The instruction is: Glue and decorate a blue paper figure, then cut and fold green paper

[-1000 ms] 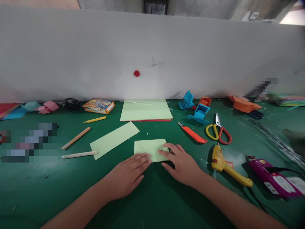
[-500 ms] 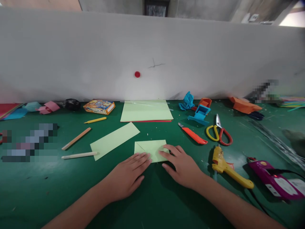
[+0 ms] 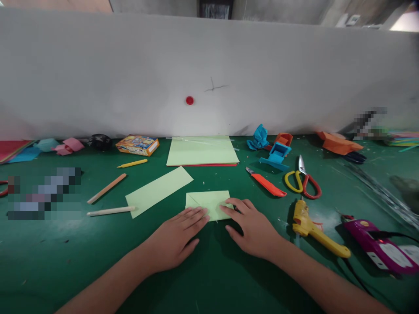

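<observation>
A small folded light-green paper [image 3: 207, 201] lies on the green table [image 3: 65, 261] in front of me. My left hand [image 3: 175, 240] rests flat, its fingertips pressing the paper's near edge. My right hand [image 3: 253, 229] lies flat too, fingers stretched over the paper's right corner. Neither hand holds anything. A light-green paper strip [image 3: 159, 190] lies just left of the folded piece.
A stack of green sheets [image 3: 202, 151] lies farther back. To the right are an orange utility knife [image 3: 266, 182], scissors [image 3: 303, 179], a yellow glue gun [image 3: 312, 229] and a purple tool [image 3: 376, 245]. Pencils [image 3: 106, 188] and a small box [image 3: 137, 145] lie at left. A white wall [image 3: 131, 74] stands behind.
</observation>
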### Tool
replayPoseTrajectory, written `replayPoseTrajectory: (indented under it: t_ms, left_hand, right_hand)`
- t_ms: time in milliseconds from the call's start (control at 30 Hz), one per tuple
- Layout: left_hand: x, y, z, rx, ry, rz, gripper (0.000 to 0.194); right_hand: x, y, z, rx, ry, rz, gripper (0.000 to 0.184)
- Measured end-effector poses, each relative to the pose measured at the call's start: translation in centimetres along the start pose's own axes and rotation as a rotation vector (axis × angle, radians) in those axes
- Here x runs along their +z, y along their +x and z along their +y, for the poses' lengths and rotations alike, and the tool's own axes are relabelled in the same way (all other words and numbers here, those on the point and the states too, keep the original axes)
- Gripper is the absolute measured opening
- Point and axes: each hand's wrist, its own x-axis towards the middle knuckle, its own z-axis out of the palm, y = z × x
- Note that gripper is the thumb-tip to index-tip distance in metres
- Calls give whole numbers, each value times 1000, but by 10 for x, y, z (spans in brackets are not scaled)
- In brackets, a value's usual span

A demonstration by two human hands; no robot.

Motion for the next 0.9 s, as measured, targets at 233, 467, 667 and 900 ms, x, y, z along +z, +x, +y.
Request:
replayPoseTrajectory:
  t_ms: [233, 467, 667, 900]
  left_hand:
    - [3, -1, -1, 7, 20, 4, 59]
    - [6, -1, 0, 8, 33, 17, 57]
    - [6, -1, 0, 14, 28, 18, 56]
    - [10, -2, 2, 3, 30, 41, 55]
  right_hand:
    - [-1, 0, -3, 26, -33, 1, 49]
    - [0, 1, -2, 1, -56, -5, 44]
    - [1, 1, 0, -2, -76, 8, 40]
    - [0, 1, -3, -1, -97, 1, 42]
